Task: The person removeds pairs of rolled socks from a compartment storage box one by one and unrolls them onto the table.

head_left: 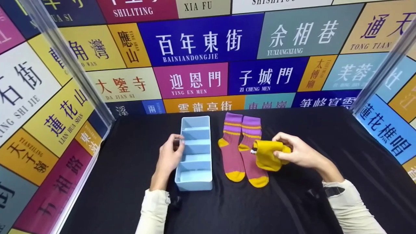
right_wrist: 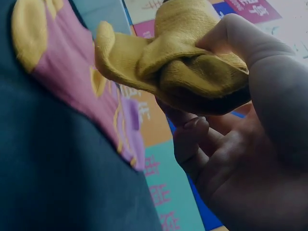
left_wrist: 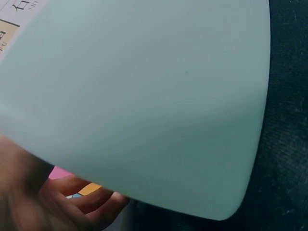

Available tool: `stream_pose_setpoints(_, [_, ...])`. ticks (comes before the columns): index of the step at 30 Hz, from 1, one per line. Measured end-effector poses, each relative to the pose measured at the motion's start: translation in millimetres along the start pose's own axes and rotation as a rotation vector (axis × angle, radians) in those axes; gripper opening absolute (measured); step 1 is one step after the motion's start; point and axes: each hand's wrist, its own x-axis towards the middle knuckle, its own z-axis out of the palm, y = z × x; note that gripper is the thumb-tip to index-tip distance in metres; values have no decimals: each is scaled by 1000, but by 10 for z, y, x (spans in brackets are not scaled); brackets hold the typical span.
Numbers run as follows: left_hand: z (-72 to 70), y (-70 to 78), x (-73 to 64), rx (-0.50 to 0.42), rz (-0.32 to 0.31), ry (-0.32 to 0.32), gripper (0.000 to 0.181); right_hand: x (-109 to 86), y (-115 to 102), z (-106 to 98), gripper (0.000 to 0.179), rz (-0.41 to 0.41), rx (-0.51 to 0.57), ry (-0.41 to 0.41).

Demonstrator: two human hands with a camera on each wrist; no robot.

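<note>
My left hand (head_left: 170, 151) is at the left side of a light blue box with compartments (head_left: 195, 186), its thumb and fingertips right at the rim, fingers loosely bent. In the left wrist view the box's smooth outer wall (left_wrist: 159, 106) fills most of the picture and hides part of the fingers. My right hand (head_left: 297, 151) pinches a folded mustard-yellow sock bundle (head_left: 269, 156) between thumb and fingers, held over the right one of two socks. In the right wrist view the bundle's folded layers (right_wrist: 183, 53) show above the curled fingers.
Two mauve socks (head_left: 230, 156) with purple striped cuffs and yellow heels and toes lie flat side by side, right of the box. A black cloth (head_left: 130, 182) covers the table. Panels with printed signs (head_left: 201, 42) stand behind and at the sides, with clear posts at the corners.
</note>
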Motion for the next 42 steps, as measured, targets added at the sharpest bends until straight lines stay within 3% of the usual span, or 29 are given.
stream_pose_setpoints(8, [-20,133,-12,206,143,97,18,-181,199,-115,20,19,16,-68])
stream_pose_setpoints(13, [35,380,-43,246,301,154,18,-261,327,-153,20,14,63,-133])
stream_pose_setpoints(16, [118,603,-106,222,397,123,16,-290,424,-144,20,30,80,-137])
stream_pose_setpoints(20, [358,963,-295,175,551,1,14,-309,536,-120,21,63,69,-121])
stream_pose_setpoints(24, [746,1297,-553,169,711,-232,18,-315,600,-107,23,67,40,-115])
stream_pose_setpoints(27, [1072,1492,-719,225,758,-438,26,-312,619,-100,25,49,29,-101])
stream_pose_setpoints(30, [1394,1610,-822,302,758,-578,35,-304,628,-86,31,28,7,-58])
stream_pose_setpoints(35, [1741,1608,-921,399,716,-640,49,-281,632,-50,38,5,-20,27])
stream_pose_setpoints(39, [1827,1551,-964,409,693,-631,55,-281,647,-40,21,-55,-34,47])
stream_pose_setpoints(42, [1858,1533,-994,422,695,-624,58,-301,638,-27,13,-29,-71,60])
